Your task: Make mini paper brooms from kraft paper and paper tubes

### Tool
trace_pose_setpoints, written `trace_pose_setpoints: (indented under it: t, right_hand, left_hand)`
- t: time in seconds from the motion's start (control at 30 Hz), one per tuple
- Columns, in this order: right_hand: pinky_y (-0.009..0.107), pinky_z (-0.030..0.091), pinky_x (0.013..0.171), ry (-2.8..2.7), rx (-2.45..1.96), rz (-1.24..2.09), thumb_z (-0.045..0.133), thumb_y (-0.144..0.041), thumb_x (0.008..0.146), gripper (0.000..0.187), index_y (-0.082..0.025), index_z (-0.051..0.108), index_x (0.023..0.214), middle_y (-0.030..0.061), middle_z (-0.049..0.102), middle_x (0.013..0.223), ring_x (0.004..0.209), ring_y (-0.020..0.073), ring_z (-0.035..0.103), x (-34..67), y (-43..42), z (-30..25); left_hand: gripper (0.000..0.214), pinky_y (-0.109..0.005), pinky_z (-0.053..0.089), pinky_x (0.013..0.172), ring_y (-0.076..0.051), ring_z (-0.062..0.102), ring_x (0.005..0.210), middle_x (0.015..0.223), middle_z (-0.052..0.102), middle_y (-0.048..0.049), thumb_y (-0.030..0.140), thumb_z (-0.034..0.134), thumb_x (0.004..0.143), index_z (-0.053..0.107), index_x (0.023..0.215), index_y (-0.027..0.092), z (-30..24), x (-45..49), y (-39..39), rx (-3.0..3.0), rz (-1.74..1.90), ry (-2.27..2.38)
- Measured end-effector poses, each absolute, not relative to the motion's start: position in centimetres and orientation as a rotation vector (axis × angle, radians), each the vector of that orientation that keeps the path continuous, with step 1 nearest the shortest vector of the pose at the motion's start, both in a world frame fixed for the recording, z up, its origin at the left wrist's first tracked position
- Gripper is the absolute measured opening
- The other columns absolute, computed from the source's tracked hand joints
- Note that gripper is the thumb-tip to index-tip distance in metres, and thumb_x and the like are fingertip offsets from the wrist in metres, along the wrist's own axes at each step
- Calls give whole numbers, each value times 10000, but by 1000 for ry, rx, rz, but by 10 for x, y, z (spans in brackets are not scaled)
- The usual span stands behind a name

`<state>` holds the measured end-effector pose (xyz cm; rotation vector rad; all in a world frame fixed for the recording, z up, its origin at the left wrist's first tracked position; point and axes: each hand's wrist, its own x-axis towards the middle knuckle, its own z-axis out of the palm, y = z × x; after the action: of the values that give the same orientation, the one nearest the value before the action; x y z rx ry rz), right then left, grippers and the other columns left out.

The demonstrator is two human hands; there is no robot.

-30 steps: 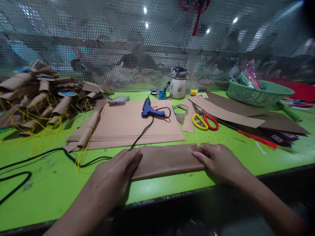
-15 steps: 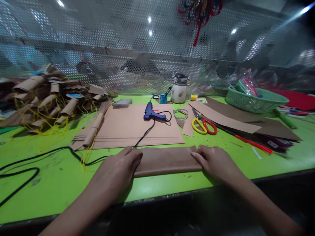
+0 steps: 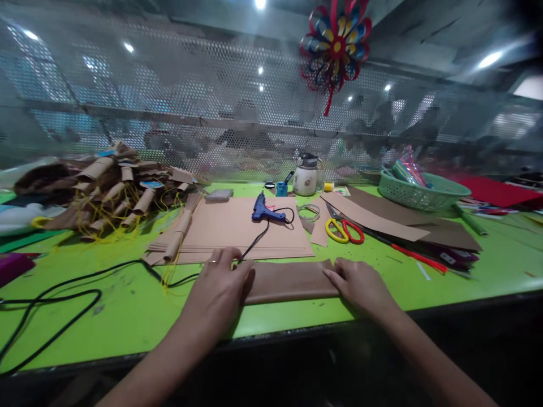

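Note:
A folded strip of brown paper (image 3: 291, 281) lies flat near the front edge of the green table. My left hand (image 3: 223, 288) grips its left end, with the fingers curled over the paper. At the right end, my right hand (image 3: 358, 285) pinches the upper corner between thumb and fingers. Just behind the strip, a stack of tan paper sheets (image 3: 229, 232) carries a blue hot glue gun (image 3: 267, 210). Scissors (image 3: 343, 230) with one yellow and one red handle rest to the right of the stack.
A pile of rolled brown paper pieces (image 3: 114, 192) with yellow strings fills the back left. Black cord (image 3: 85, 277) loops across the left side. A white bottle (image 3: 305, 175), a green basket (image 3: 419, 192) and a red-handled tool (image 3: 419, 259) stand or lie further right. Behind rises a perforated metal screen (image 3: 190, 85).
The view has tilted up and turned left, showing more of the hanging flower ornament. My left hand has shifted slightly inward on the paper, its fingers raised more; my right hand keeps its pinch.

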<state>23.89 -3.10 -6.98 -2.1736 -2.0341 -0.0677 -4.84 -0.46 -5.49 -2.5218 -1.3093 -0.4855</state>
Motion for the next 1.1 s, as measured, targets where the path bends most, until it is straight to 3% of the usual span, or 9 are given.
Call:
trace_pose_setpoints:
  t: [0.07,0.2,0.37,0.5,0.67,0.83,0.97,1.1]
  right_hand:
    - [290,236,544,-2000,-2190,-85,489,-411,925,309,-195,606,739,80,681,687,665,221,623,237,-31,-70]
    - [281,230,542,-1976,-2211,-63,497,-407,919,305,-192,605,732,74,681,693,660,207,614,235,-32,-68]
    - [271,237,547,-1986,-2185,-28,502,-404,915,310,-188,602,716,71,677,699,656,194,597,236,-31,-65]
    - [269,243,550,-1976,-2177,-14,503,-407,913,321,-189,592,695,67,672,696,652,189,589,236,-31,-65]
    - [276,250,559,-1978,-2177,-5,513,-391,908,308,-178,612,709,75,679,716,678,191,601,236,-31,-64]
    - [288,259,558,-1957,-2222,-19,509,-414,906,311,-178,615,734,81,688,744,709,213,618,237,-29,-66]
    - [321,352,621,-1900,-2244,-197,527,-359,900,227,-164,632,946,113,689,829,789,266,614,227,-37,-61]
    - [413,401,847,-2077,-1777,-456,516,-194,894,281,-147,578,1164,154,632,1096,1021,297,530,195,-61,-57]
  left_hand:
    - [240,-426,426,892,-268,485,1034,1139,524,-131,187,436,929,619,1085,191,-54,-44,-4,-2571,-485,-1113]
    - [277,-324,467,764,-199,545,857,986,587,-81,99,426,911,555,1135,200,-49,-38,-3,-2839,-268,-769]
    - [327,-343,468,745,-206,581,779,871,612,-73,109,481,876,519,1186,208,-36,-31,-22,-2873,-152,-826]
    - [320,-407,471,777,-258,602,849,932,625,-136,276,462,930,517,1223,161,-30,-22,-44,-2877,-43,-957]
    - [682,-479,452,831,-362,567,997,1058,602,-214,632,448,853,491,1304,122,-42,-19,-54,-2818,-91,-1044]
    - [765,-518,400,906,-389,526,1069,1138,564,-242,683,431,827,480,1337,116,-53,-21,-53,-2790,-125,-1077]
    - [764,-532,380,925,-379,510,1080,1234,522,-219,701,446,809,482,1333,147,-50,-21,-52,-2804,-137,-1032]
    - [757,-546,393,902,-364,517,1042,1246,516,-193,682,492,799,450,1354,168,-47,-22,-50,-2822,-138,-1001]
